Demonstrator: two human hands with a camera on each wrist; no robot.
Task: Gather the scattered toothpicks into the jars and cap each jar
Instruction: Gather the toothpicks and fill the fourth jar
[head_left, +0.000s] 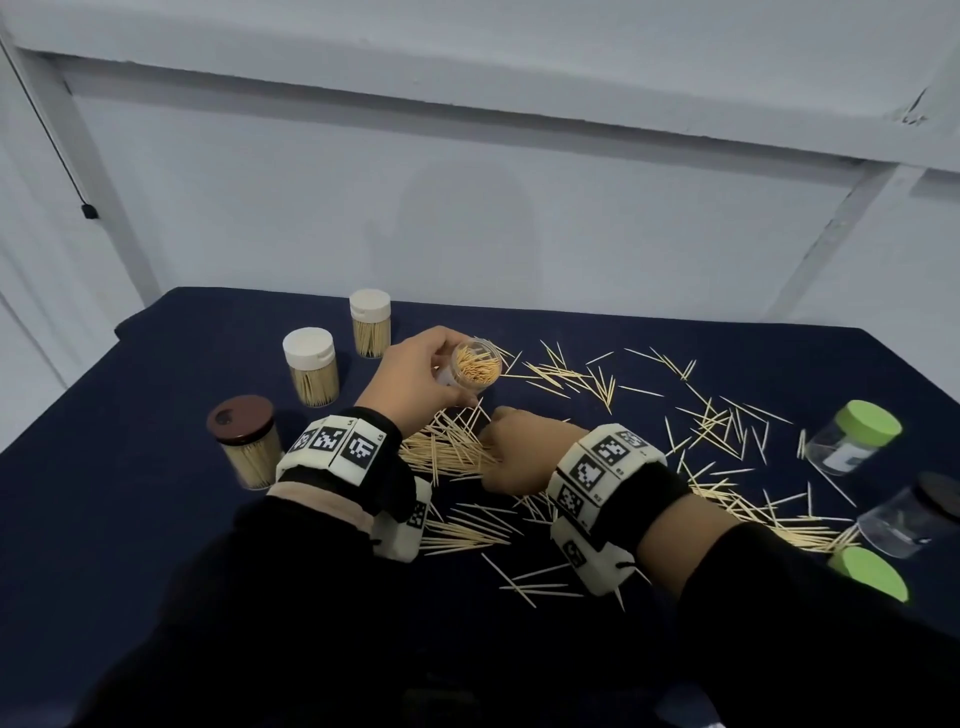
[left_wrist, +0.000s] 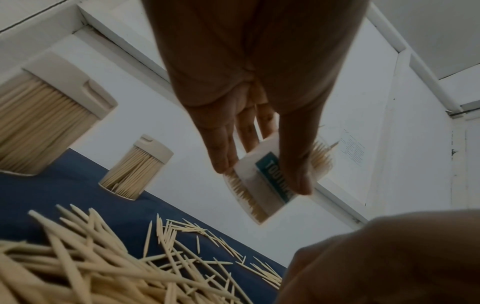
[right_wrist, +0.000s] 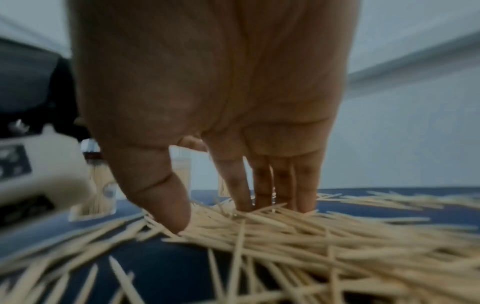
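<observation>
So we're mid-fill on jar number four. Our left hand (head_left: 415, 371) is wrapped around the open jar (head_left: 475, 364), held off the table (head_left: 156, 519) and tipped so its mouth faces us, and it looks mostly full of toothpicks already. Our right hand (head_left: 519, 449) sits just on the near side of that jar, fingers (right_wrist: 241, 185) and thumb reaching down into the big toothpick pile (head_left: 452, 447). It looks like a pinch closing on a bunch, but honestly we can't tell yet whether anything's actually gripped.

Left of the open jar stand three capped, full ones: two white-lid jars (head_left: 310, 371) and a brown-lid jar (head_left: 244, 439). Way off to its right sit a green-capped jar (head_left: 852, 436), another clear jar (head_left: 914, 514) and a loose green lid (head_left: 870, 571), with plenty of strays in between.

Next move, we reckon: squeeze a tidy, roughly aligned bundle, lift it, and feed it in end-first. Crooked ones will probably jam at the rim.
</observation>
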